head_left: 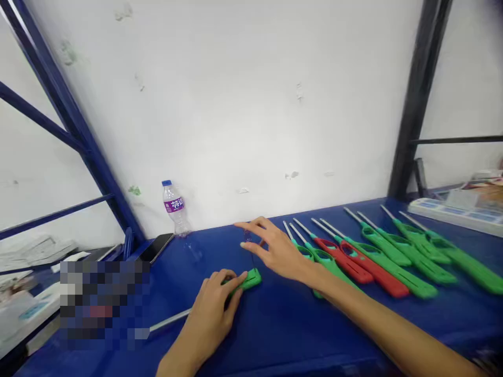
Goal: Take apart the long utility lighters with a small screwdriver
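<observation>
A green long-necked lighter (252, 279) lies low over the blue table, its metal tube (168, 320) pointing to the lower left. My left hand (212, 306) is closed around its handle, leaving the handle's end showing. Above that end is my right hand (271, 246), with thumb and forefinger on either side of a small thin-shafted tool (247, 235). Its grip looks dark and see-through, and a fine dark shaft runs down to the lighter's end. Blur hides the tool's exact kind.
Several green lighters (416, 256) and two red lighters (373, 269) lie in a row on the blue table (298, 335). A bottle (175, 209) stands against the white wall, near a phone (157, 247). Blue frame posts (74, 115) rise at the left; a power strip (456, 215) lies far right.
</observation>
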`<action>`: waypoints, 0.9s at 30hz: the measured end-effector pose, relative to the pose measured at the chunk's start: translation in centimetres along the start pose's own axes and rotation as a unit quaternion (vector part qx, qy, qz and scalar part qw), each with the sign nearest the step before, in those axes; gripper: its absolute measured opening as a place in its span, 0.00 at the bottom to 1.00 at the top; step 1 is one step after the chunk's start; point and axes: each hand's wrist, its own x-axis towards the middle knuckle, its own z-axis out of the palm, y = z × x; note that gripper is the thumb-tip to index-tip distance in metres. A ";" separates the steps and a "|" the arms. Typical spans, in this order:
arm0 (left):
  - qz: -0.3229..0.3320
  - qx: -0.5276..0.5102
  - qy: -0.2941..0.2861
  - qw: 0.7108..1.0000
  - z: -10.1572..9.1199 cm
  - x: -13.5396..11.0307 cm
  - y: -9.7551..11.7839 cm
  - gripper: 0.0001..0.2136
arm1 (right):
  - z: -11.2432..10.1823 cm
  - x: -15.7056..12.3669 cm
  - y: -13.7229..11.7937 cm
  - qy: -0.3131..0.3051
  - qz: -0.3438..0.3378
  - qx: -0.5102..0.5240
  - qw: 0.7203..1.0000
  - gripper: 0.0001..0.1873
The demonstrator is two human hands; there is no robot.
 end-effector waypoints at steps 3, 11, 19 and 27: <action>0.005 0.000 0.012 1.000 0.1 -0.2 0.0 0.18 | 0.4 0.2 0.1 -0.005 -0.024 0.058 0.998 0.24; 0.006 0.002 0.015 1.000 -0.2 -0.3 0.2 0.18 | 0.3 -0.1 0.1 -0.016 -0.007 0.039 0.999 0.26; 0.001 0.002 0.008 1.000 -0.1 -0.2 0.0 0.18 | 0.4 0.0 0.2 -0.010 -0.007 0.025 1.000 0.20; 0.003 0.006 0.009 1.000 -0.1 -0.3 0.1 0.18 | 0.1 0.1 0.0 -0.030 0.003 0.094 0.995 0.18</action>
